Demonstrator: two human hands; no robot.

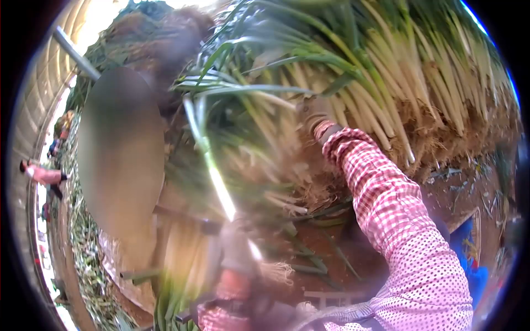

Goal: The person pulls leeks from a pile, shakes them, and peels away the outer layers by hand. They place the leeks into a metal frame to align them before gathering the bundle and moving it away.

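A gloved left hand of mine is closed around the white stalk of a long green onion, whose roots hang at the lower right and whose leaves rise to the upper left. My right hand, also gloved, reaches out to a big pile of green onions and touches stalks there. Its fingers are blurred and partly hidden among the stalks. Below and left of my left hand lies a blurred bundle of onions.
Cut leaves litter the left side. A person in pink is at the far left. A large blurred tan shape stands left of centre. Something blue lies at the lower right. Brown ground shows between my arms.
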